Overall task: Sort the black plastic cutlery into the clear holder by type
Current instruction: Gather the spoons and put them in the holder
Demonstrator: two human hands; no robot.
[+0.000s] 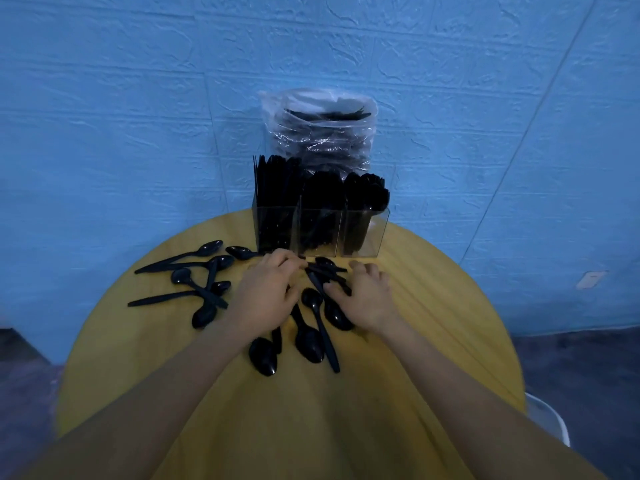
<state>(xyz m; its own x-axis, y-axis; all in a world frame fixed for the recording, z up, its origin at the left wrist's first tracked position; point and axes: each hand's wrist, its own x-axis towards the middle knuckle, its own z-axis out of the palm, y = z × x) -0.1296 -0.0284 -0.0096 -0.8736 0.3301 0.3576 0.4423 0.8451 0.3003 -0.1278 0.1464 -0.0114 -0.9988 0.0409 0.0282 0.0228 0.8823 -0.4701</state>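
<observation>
A clear holder [375, 233] with three compartments stands at the far edge of the round yellow table [138, 358], each compartment packed with upright black cutlery. Several loose black spoons [308, 341] lie in front of it, in a middle pile and a left group [204, 271]. My left hand [266, 296] sits over the middle pile, its fingers curled and pinching a black handle just in front of the holder. My right hand [367, 299] rests on the pile's right side, fingers bent over spoon handles; its grip is hidden.
A clear plastic bag [318, 129] of more black cutlery stands behind the holder against the blue textured wall. A white chair edge [550, 420] shows at the table's right. Dark floor lies around the table.
</observation>
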